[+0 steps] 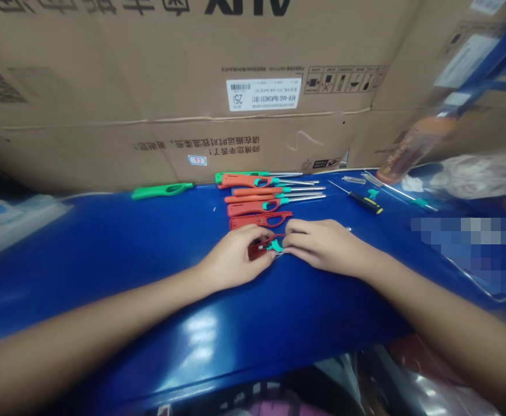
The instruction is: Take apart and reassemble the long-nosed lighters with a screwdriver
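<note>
A: Looking through the head camera, what could be going wrong from here?

B: I'm judging the trigger [274,247] to be the weak spot; it's looking small and is sitting only partly in the shell [258,250], so it could be slipping out or seating crooked if the two hands are pushing unevenly; the knuckles are also working just below the spare shell [259,220] and the lighters [272,199], so a wide move could be knocking that row askew

A: And where is the shell lying against the hands?

B: It's resting low on the table [126,260], right between them; the left hand [235,257] is clamping on its red body from the left, fingers curled over it; the right hand [322,245] is pinching the teal trigger at the shell's right end, fingertips together; the two hands are nearly touching over it; the screwdriver [365,203] is lying well off to the right, out of either grip
</note>
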Available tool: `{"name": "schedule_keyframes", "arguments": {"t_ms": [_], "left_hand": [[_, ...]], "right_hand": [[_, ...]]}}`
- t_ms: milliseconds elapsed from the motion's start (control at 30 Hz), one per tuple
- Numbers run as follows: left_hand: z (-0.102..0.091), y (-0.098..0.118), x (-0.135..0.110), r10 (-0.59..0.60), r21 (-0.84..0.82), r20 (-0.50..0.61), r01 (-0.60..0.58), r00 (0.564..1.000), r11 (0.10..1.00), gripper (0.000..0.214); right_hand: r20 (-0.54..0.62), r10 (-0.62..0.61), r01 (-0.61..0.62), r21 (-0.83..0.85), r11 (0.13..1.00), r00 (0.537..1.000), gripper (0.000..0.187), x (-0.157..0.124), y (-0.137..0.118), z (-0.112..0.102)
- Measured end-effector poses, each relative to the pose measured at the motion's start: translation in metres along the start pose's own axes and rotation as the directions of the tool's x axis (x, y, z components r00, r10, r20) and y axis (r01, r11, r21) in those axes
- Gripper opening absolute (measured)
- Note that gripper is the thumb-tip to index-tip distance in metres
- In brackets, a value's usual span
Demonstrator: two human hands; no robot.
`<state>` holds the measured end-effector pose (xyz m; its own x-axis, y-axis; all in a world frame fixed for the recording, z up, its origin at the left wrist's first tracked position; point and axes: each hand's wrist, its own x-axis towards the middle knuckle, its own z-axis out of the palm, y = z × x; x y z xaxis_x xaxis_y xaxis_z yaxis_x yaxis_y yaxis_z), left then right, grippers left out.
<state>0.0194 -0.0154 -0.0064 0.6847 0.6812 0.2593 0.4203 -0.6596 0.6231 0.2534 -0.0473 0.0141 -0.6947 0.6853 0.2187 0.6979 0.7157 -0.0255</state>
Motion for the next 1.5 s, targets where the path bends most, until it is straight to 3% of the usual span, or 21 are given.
{"name": "schedule_keyframes", "arguments": {"t_ms": [133,233,367,533,800,967,1100,1233,1500], "left_hand": [[0.003,0.001,-0.002,-0.008,0.088,-0.039,0.012,0.999,0.996,0.018],[0.001,0.001,-0.004,0.007,0.125,-0.049,-0.001,0.999,0.992,0.017],[0.000,0.002,-0.004,0.001,0.131,-0.038,0.004,0.999,0.991,0.016],[0.001,0.001,-0.004,-0.021,0.104,-0.026,0.024,0.999,0.994,0.018],[0.002,-0.002,-0.002,-0.016,0.061,-0.051,0.019,0.999,0.998,0.020],[0.001,-0.002,0.000,0.024,0.175,-0.054,-0.014,0.998,0.985,0.027],[0.001,-0.001,-0.001,-0.003,0.210,-0.060,0.016,0.998,0.977,0.027],[0.001,-0.004,-0.001,-0.027,0.163,-0.069,0.038,0.997,0.986,0.025],[0.002,-0.007,-0.001,-0.028,0.157,-0.078,0.040,0.997,0.987,0.025]], "right_hand": [[0.023,0.070,-0.072,0.112,0.991,0.997,0.015,0.002,-0.002,-0.004],[0.037,0.090,-0.095,0.186,0.978,0.995,0.031,0.000,0.000,-0.007],[0.030,0.123,-0.126,0.164,0.978,0.992,0.044,-0.003,0.006,-0.008],[0.057,0.060,-0.068,0.144,0.987,0.997,0.030,-0.003,0.006,-0.007],[0.042,0.021,-0.024,0.071,0.997,0.999,0.037,-0.002,0.003,-0.002],[0.072,0.064,-0.068,0.053,0.996,0.995,0.039,-0.001,0.003,-0.003],[0.052,0.099,-0.104,0.106,0.989,0.994,0.028,-0.003,0.004,-0.009],[0.065,0.057,-0.062,0.083,0.995,0.996,0.010,-0.005,0.007,-0.010],[0.040,0.037,-0.042,0.148,0.988,0.999,0.014,-0.003,0.008,-0.003]]}}
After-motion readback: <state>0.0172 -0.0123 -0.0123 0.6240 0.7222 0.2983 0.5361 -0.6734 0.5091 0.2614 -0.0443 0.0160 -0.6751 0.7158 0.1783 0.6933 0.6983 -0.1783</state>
